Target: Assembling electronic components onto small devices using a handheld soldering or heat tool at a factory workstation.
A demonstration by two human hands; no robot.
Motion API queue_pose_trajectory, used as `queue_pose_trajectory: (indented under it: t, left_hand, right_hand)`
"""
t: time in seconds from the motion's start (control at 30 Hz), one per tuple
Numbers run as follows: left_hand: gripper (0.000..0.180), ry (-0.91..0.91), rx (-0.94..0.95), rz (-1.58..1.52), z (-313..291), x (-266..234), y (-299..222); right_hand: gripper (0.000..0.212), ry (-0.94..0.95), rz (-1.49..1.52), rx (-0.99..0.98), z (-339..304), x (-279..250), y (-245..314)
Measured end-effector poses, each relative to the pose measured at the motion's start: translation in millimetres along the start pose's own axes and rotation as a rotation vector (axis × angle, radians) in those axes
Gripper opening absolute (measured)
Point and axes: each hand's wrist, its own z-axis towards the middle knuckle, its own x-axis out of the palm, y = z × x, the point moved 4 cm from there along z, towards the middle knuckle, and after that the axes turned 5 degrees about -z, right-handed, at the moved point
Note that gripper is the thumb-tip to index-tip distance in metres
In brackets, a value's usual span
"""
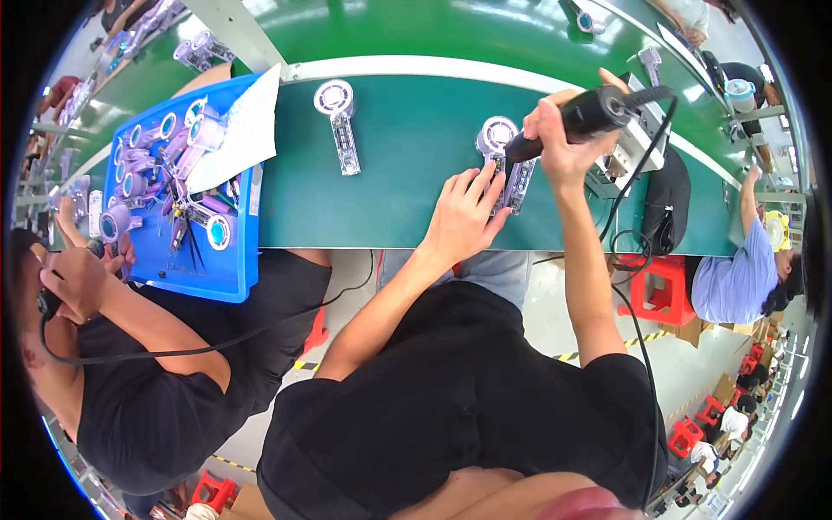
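In my right hand is a black electric screwdriver, its fingers wrapped round the body. The tool slants down to the left, its front end over a handheld fan on the green table. This fan has a pale round head, and its handle shows the inner parts. My left hand presses on the handle, fingers and thumb about it, hiding part of it. The screwdriver's tip is hard to make out, so contact with the fan cannot be told. Farther left lies a second handheld fan with its handle parts exposed, touched by neither hand.
A blue bin at the left holds several purple fans, wires and a white sheet. A white box-shaped device and a black case stand right. A black cable hangs beside my right arm. A co-worker sits close left.
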Motion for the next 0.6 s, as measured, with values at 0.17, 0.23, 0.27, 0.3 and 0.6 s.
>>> queue_pose_trajectory:
  t: [0.17,0.23,0.27,0.3,0.6]
  left_hand:
    - [0.050,-0.002,0.020,0.023,0,2,1]
    - [0.050,-0.008,0.036,0.025,1,2,-1]
    - [0.050,-0.014,0.030,0.032,2,2,-1]
    - [0.049,0.001,0.025,0.026,3,0,-1]
    - [0.049,0.045,-0.002,0.018,-1,0,-6]
  right_hand:
    - [0.072,-0.083,-0.009,0.023,3,1,1]
    - [0.072,-0.119,-0.031,-0.012,5,-10,-1]
    - [0.072,-0.106,-0.021,-0.017,9,-13,1]
    - [0.071,-0.070,0.013,-0.003,16,-18,4]
    - [0.066,-0.222,-0.396,-0.137,49,-144,65]
